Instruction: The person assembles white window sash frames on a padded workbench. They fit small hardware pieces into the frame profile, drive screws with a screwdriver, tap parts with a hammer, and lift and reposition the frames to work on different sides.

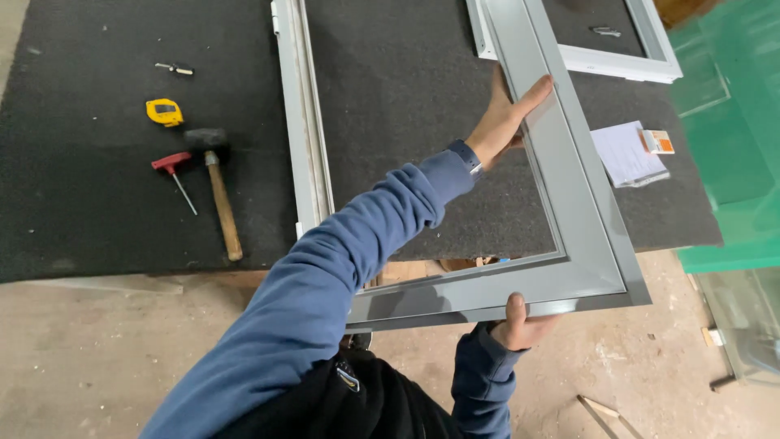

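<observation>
The grey rectangular metal window frame (569,244) lies over the dark felt-covered bench (406,97) edge (near corner overhanging). Left hand (500,122) fingers grasp its inner rail; right hand (520,321) fingers clench its bottom rail.

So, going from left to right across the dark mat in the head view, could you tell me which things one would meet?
Red T-handle key → yellow tape measure → mallet → white frame bar → left hand → grey frame → paper sheets → orange card.
</observation>
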